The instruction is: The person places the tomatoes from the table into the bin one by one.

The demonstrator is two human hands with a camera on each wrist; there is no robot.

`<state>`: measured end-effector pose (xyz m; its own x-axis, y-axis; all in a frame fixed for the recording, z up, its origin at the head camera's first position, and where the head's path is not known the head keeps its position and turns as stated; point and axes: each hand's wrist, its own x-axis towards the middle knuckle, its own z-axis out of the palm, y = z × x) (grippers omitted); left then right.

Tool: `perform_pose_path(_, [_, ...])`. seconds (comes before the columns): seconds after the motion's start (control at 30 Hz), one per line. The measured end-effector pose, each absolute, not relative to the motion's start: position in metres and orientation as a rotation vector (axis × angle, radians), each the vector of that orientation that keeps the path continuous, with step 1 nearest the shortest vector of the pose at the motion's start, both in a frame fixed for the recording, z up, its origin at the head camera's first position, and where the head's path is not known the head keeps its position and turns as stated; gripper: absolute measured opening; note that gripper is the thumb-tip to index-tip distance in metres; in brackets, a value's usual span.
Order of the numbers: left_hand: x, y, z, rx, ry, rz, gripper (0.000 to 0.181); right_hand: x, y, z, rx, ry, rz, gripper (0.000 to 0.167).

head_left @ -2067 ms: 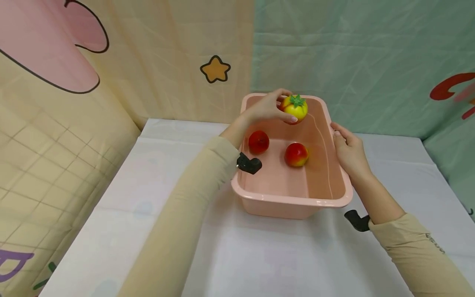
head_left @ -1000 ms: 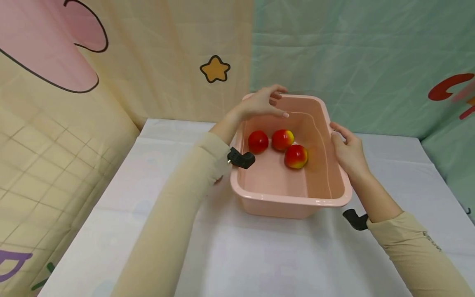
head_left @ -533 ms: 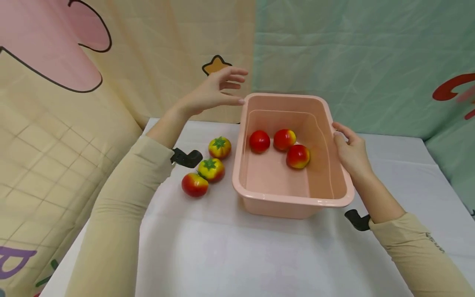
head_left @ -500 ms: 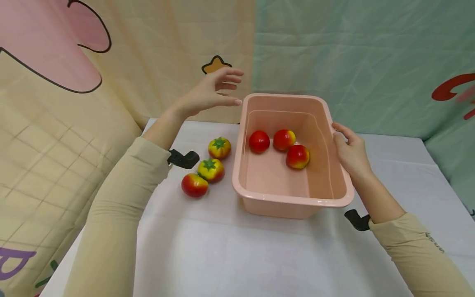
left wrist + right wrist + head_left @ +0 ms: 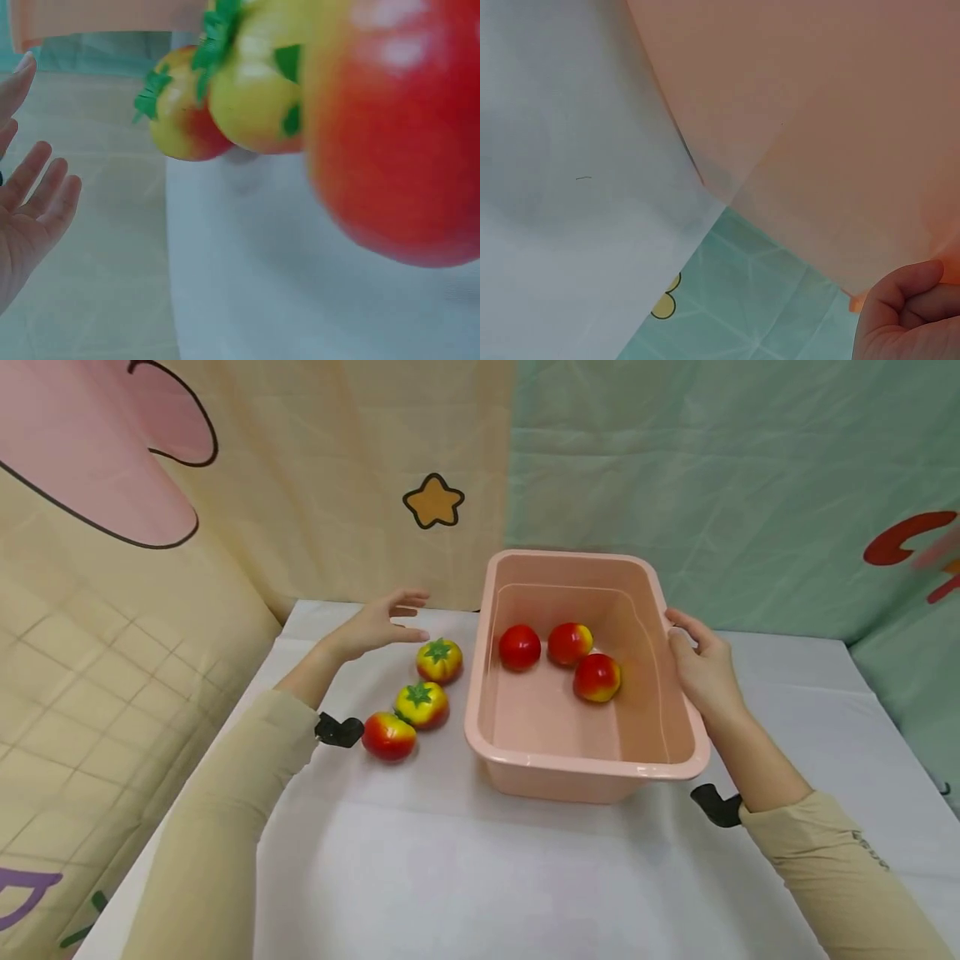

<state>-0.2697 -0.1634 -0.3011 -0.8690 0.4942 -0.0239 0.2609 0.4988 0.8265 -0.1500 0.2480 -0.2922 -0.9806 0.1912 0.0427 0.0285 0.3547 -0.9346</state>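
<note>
My left hand (image 5: 375,628), fingers spread and loosely bent, hovers just left of the farthest toy tomato (image 5: 439,662) on the table and holds nothing. Two more toy tomatoes, a yellow-red one (image 5: 422,705) and a mostly red one (image 5: 389,737), lie nearer me, side by side. My right hand (image 5: 702,668) grips the right rim of a pink plastic basin (image 5: 585,768). Inside the basin sit three red, partly yellow toy tomatoes. The left wrist view shows the left hand (image 5: 34,217) apart from the tomatoes; in the right wrist view the right hand (image 5: 904,311) is partly cut off.
A white cloth covers the table (image 5: 450,868). Fabric hangs behind it, cream with a star (image 5: 433,501) on the left and green (image 5: 712,468) on the right. A black camera mount (image 5: 339,731) sticks out from the left wrist, close to the nearest tomato.
My left hand let a tomato go into the basin, then moved left over the rim and down beside the tomatoes on the table. The right hand keeps its hold on the basin.
</note>
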Motion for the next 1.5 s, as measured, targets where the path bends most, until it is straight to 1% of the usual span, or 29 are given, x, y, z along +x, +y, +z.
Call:
perform_pose_path(0.13, [-0.273, -0.172, -0.327, 0.563, 2.503, 1.284, 0.064, -0.149, 0.246, -0.292, -0.205, -2.485, 1.683, 0.049])
perform_pose_path(0.23, [-0.275, -0.175, -0.337, 0.534, 2.489, 1.266, 0.063, -0.148, 0.245, -0.291, -0.206, -2.484, 1.679, 0.049])
perform_pose_path(0.67, [-0.272, -0.17, -0.364, 0.617, 2.399, 1.162, 0.061, -0.15, 0.245, -0.292, -0.21, -2.486, 1.706, 0.049])
perform_pose_path(0.87, [-0.27, -0.166, -0.37, 0.609, 2.385, 1.188, 0.061, -0.148, 0.245, -0.292, -0.214, -2.492, 1.679, 0.049])
perform_pose_path(1.33, [-0.268, -0.161, -0.366, 0.531, 2.399, 1.194, 0.06, -0.147, 0.244, -0.29, -0.232, -2.492, 1.677, 0.05])
perform_pose_path(1.5, [-0.269, -0.163, -0.369, 0.516, 2.378, 1.196, 0.063, -0.147, 0.244, -0.29, -0.241, -2.496, 1.68, 0.05])
